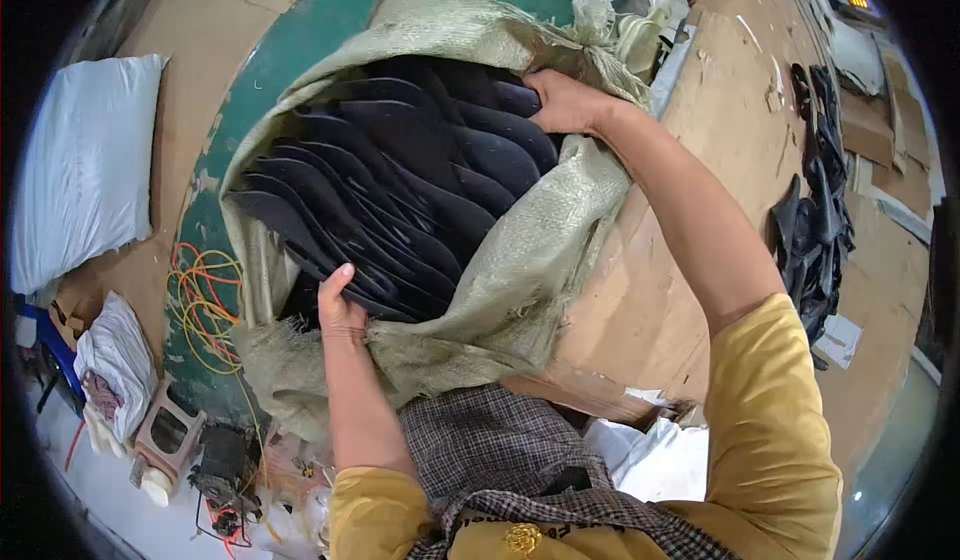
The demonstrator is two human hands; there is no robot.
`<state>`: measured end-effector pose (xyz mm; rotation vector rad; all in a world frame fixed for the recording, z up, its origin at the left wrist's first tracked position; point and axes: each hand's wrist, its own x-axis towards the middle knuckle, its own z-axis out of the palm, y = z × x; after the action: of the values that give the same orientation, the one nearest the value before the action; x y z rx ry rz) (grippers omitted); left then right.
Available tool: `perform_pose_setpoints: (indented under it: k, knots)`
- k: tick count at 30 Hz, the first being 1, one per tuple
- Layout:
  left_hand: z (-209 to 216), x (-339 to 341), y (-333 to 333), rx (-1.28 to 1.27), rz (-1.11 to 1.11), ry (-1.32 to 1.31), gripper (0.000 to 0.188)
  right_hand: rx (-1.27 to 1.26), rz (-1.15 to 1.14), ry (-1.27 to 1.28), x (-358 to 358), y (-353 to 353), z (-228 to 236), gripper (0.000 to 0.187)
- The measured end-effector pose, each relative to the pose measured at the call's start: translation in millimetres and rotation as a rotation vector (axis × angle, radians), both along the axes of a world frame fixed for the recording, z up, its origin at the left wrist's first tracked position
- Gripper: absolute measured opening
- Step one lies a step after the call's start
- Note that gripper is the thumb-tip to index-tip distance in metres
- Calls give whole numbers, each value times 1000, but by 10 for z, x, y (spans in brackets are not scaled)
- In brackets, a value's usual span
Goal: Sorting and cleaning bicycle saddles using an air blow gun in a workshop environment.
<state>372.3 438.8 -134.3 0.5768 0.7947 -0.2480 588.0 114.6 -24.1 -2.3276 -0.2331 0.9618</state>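
Note:
A pale green woven sack (530, 260) lies with its mouth wide, full of black shoe soles (400, 185) packed in overlapping rows. At the near left end of the rows, my left hand (342, 310) cups the edge of the soles. Its thumb points up, while its other fingers are hidden beneath them. My right hand (570, 102) reaches to the far right end of the rows, inside the sack's rim. Its fingers curl round the ends of the soles there and are partly hidden.
Under the sack is a green table (205, 335), beside a brown cardboard-covered surface (660, 290). Tangled yellow and orange cords (205, 300) lie at the left. A stuffed white sack (90, 170) stands farther left. Black curved pieces (815, 210) lie at the right.

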Motion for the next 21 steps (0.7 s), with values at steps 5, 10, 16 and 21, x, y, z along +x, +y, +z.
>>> perform_pose_setpoints:
  k: [5, 10, 16, 21]
  knots:
    - [185, 1, -261, 43, -105, -5, 69, 97, -187, 131, -433, -356, -155, 45]
    - [671, 45, -109, 160, -130, -91, 76, 148, -256, 116, -557, -296, 28, 36]
    - [1257, -21, 165, 373, -31, -202, 90, 207, -332, 26, -583, 112, 609, 26]
    - [1908, 426, 376, 741, -101, -396, 89, 318, -442, -173, -513, -36, 215, 20]
